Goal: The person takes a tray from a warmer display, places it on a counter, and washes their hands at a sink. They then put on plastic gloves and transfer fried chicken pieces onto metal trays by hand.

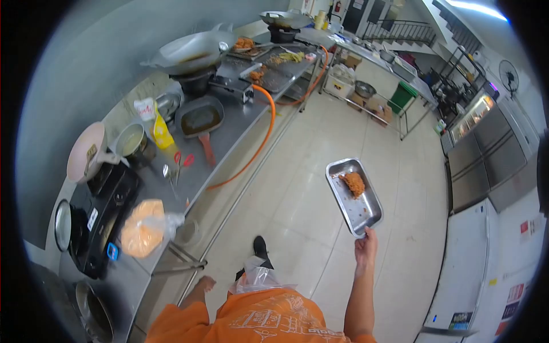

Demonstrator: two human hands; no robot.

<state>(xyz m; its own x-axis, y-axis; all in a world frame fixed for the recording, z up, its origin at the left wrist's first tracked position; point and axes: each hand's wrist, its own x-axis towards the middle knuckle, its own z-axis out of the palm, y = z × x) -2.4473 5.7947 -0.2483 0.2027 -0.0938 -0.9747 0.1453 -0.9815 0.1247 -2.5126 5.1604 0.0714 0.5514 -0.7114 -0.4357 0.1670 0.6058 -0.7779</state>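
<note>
Head-worn view, facing forward, down (wide-angle)

Grey wall [86, 74] ran along the left, long steel counter [234, 123] against it. Floor [291, 166] was pale tile. Steel fridge [492, 166], white cabinet [463, 263] and fan [508, 75] stood right. Stair railing [400, 31] at back; tube light [477, 10] was on overhead.

Steel table [233, 124]: square pan [199, 119], red-handled scissors [181, 164], orange-filled bag [141, 230].

Food [354, 184] in tray [358, 215] (table [236, 118] left).
</note>
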